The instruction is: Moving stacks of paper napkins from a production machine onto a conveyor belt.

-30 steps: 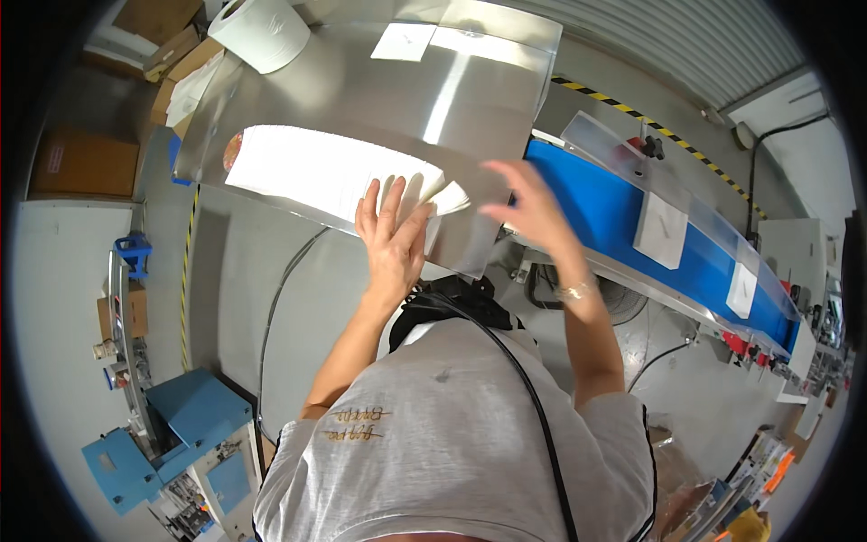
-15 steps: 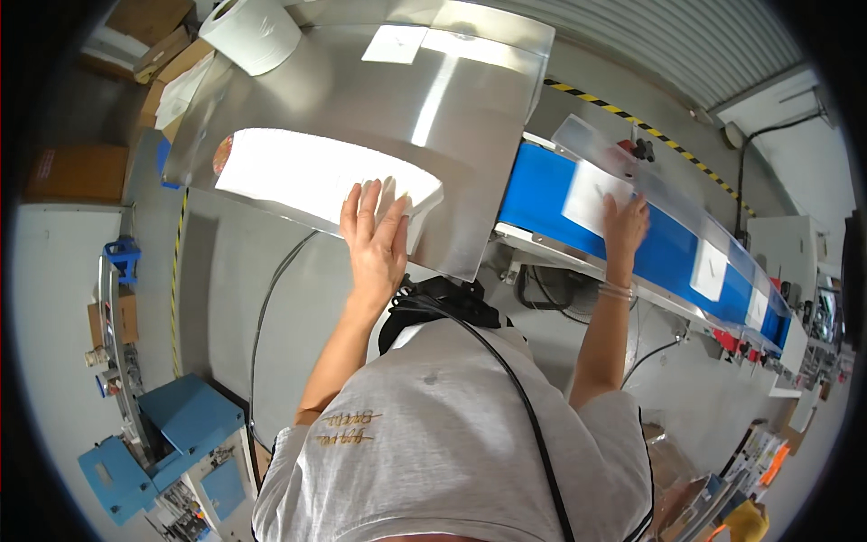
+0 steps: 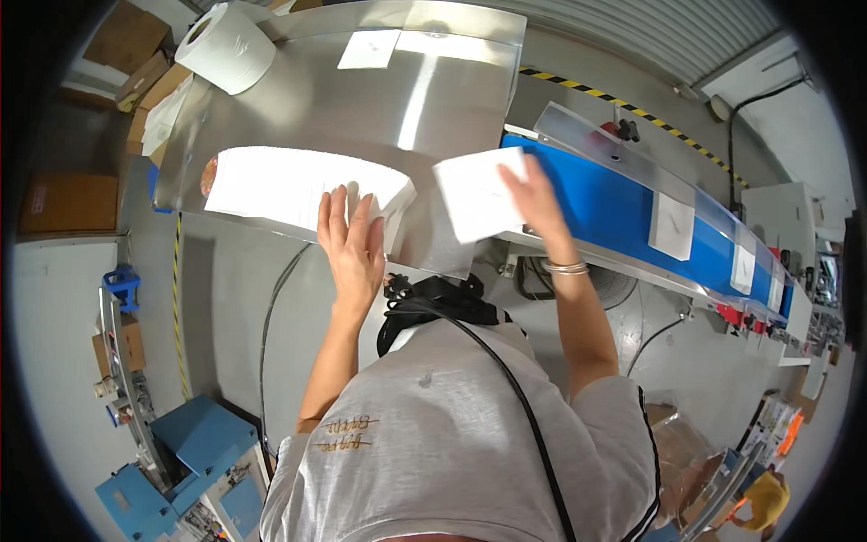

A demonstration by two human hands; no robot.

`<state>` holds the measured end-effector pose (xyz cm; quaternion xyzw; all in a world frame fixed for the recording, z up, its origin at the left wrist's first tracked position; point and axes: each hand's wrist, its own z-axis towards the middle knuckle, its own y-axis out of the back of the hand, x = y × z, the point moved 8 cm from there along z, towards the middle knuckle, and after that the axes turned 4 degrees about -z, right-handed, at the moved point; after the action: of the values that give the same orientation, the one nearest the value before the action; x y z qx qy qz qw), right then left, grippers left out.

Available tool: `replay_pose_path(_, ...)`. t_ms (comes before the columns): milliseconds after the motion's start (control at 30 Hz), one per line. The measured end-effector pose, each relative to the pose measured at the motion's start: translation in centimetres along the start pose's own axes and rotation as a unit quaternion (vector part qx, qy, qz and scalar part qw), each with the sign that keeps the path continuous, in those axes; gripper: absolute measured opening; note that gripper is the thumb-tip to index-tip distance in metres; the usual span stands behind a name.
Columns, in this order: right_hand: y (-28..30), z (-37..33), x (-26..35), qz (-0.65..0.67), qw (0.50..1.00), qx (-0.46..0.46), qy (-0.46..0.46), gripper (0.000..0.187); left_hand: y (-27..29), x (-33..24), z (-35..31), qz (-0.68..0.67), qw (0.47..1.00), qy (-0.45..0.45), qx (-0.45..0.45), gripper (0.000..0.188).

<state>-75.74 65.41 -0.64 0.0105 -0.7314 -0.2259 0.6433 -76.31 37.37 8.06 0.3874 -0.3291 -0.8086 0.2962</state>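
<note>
L hand, half-open, is resting on paper stack nr metal surface's front edge; R hand, fingers closed, is gripping white sheet over right edge.

Right grip holds a sheet, left grip touches a stack.

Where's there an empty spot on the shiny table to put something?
The metal table has bare room between the white stack and the farther flat sheet. It's crowded at the near edge around the stack and left hand.
</note>
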Motion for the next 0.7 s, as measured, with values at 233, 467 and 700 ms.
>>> replay_pose_path(233, 14.6, -2.2, -6.3, -0.479, 0.814, -0.324, -0.061, 0.059, 0.0, -0.4, -0.2, -0.008, 0.999, -0.032, -0.037, 0.031)
replay_pose_path(467, -3.7, -1.6, 6.3, -0.181, 0.958, 0.074, 0.212, 0.058, -0.1, -1.1, 0.3, -0.032, 0.999, -0.040, -0.013, 0.022)
replay_pose_path(700, -5.8, 0.3, 2.5, -0.014, 0.991, 0.109, 0.073, 0.026, 0.7, 0.5, 0.9, -0.039, 0.999, 0.011, -0.023, 0.033)
